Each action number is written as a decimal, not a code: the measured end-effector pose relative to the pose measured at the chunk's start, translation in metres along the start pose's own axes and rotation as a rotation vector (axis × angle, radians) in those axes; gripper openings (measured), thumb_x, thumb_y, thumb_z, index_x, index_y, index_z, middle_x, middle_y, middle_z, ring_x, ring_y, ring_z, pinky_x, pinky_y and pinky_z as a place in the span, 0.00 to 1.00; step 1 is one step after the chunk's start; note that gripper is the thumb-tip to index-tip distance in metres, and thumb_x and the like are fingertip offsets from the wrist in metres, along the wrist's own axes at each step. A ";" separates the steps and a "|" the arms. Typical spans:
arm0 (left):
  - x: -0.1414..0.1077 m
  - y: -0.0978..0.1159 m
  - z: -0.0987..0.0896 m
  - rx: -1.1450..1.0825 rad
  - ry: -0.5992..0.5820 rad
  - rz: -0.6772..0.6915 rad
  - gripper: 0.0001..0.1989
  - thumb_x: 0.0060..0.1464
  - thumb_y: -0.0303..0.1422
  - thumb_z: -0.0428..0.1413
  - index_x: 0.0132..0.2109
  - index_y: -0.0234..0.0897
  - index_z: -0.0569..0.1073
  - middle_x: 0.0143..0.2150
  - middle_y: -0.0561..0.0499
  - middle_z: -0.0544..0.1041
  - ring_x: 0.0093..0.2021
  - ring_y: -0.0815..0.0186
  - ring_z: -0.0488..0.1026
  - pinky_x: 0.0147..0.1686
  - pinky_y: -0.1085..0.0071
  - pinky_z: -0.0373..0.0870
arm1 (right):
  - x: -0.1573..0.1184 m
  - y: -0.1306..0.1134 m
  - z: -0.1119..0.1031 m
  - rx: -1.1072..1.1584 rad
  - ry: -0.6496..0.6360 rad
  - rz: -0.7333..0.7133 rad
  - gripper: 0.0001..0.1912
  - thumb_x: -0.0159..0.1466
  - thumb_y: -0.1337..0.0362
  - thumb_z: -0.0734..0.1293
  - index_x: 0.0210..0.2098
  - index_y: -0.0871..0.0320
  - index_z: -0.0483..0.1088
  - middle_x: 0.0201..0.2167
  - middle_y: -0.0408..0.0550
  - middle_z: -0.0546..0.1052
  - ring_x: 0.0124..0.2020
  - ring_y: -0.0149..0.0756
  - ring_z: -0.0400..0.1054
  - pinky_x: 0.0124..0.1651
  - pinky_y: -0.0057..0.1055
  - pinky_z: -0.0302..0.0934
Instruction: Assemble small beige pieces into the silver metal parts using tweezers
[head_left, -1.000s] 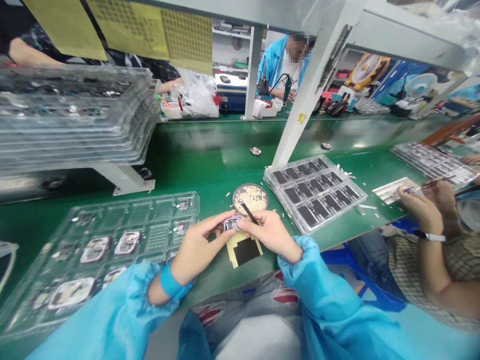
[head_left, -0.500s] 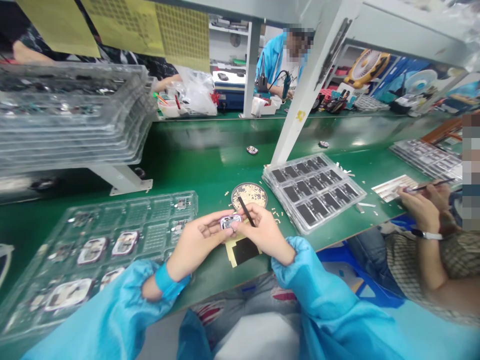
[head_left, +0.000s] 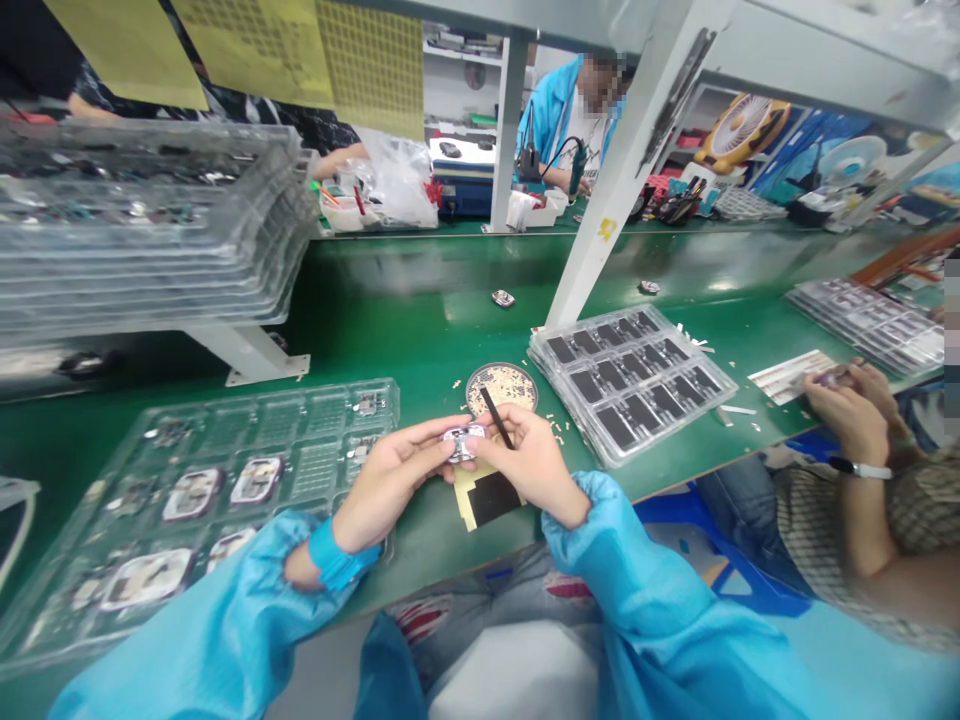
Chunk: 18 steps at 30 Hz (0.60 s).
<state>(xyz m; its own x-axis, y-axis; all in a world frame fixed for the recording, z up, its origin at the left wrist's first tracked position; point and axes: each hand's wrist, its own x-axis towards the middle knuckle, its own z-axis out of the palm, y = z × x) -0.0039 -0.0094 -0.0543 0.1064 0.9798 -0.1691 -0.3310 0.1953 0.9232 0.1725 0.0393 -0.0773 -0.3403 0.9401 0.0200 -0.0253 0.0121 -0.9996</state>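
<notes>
A small device housing (head_left: 463,443) with a silvery inside is held between both hands above the green bench. My left hand (head_left: 390,476) grips its left side with thumb and fingers. At its right edge, my right hand (head_left: 531,456) pinches the housing, and a thin black stick (head_left: 493,412) stands out between its fingers. Just beneath the hands lies a yellow sheet with a black pad (head_left: 493,497). Behind them sits a round dish (head_left: 525,383) of small tan pieces. To the left, a clear tray (head_left: 300,405) holds several housings and parts.
Stacked clear trays with black screens (head_left: 634,385) stand right of the dish, by a white post (head_left: 600,235). More trays (head_left: 247,250) are piled on a raised shelf at left. Another person's hands (head_left: 851,405) work at the far right.
My thumbs have shifted on the housing, which now looks tilted differently. The whole view has moved slightly. At the right, the other person's hands have come closer together.
</notes>
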 end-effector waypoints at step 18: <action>0.000 -0.004 -0.002 0.015 0.021 0.016 0.18 0.55 0.35 0.66 0.52 0.35 0.80 0.51 0.41 0.81 0.47 0.56 0.78 0.42 0.69 0.77 | -0.008 -0.001 0.007 -0.031 0.038 -0.053 0.17 0.56 0.56 0.76 0.40 0.57 0.71 0.33 0.45 0.77 0.33 0.34 0.73 0.39 0.30 0.70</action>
<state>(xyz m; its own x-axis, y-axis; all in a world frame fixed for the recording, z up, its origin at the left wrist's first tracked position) -0.0048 -0.0105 -0.0587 0.0812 0.9835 -0.1615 -0.3184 0.1792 0.9309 0.1690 0.0294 -0.0763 -0.3037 0.9500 0.0724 -0.0128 0.0719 -0.9973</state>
